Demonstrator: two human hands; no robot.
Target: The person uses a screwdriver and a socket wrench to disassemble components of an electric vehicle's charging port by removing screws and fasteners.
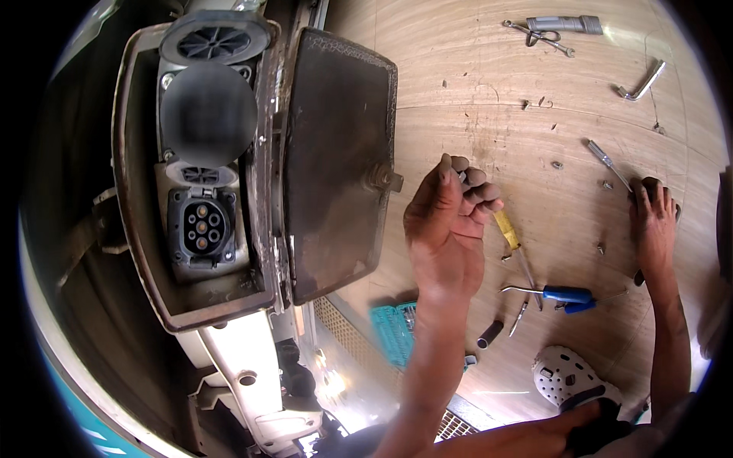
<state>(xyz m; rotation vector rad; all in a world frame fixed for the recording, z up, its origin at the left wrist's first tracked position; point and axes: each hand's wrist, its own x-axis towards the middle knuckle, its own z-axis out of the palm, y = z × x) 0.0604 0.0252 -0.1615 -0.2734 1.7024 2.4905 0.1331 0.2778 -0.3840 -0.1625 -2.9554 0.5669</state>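
My left hand (450, 221) is raised palm up beside the open dark cover (336, 168) of a charging-port box. Its thumb and curled fingertips pinch something small, with a glint of metal between them; its kind is too small to tell. Far to the right, my right hand (655, 221) reaches down to the floor, its fingers closed over a dark thing mostly hidden beneath them. The tip of a screwdriver with a shiny handle (600, 153) points at that hand. Inside the box, a charging socket (203, 227) with several round contacts faces out.
On the wood-patterned floor lie a yellow-handled screwdriver (506, 229), a blue-handled hooked tool (566, 294), a black cylinder (490, 334), a lit flashlight (565, 25), wrenches, an L-shaped socket wrench (643, 81) and scattered small fasteners. A teal tool case (391, 336) and a white clog (566, 375) are nearer.
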